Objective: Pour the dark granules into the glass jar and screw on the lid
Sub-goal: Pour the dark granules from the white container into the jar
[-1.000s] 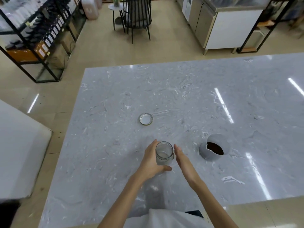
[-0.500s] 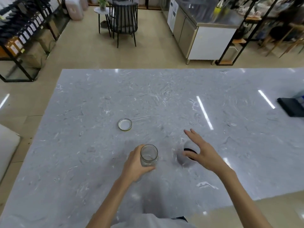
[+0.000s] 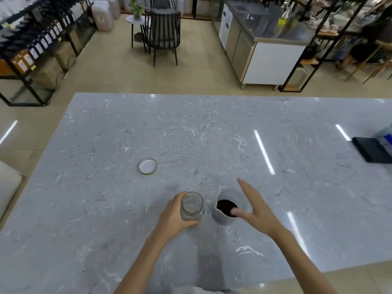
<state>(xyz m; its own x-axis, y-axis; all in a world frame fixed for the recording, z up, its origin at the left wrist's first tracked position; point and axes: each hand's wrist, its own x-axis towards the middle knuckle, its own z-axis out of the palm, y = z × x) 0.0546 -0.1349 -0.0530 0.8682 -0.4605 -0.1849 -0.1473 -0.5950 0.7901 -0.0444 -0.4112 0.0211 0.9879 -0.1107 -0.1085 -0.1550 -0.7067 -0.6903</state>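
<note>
While gripped by the left hand (image 3: 172,213), glass jar (image 3: 192,206) upright, mouth up; right hand (image 3: 256,211) splayed over cup (image 3: 219,218).

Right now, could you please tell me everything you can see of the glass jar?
The glass jar is small, round and clear, with a wide open mouth, no lid on, and looks empty. It stands upright on the grey marbled table, where the left hand grips it from its left, thumb across the front. A grey cup of dark granules stands just to its right, apart from it; the lid lies farther back on the table.
</note>
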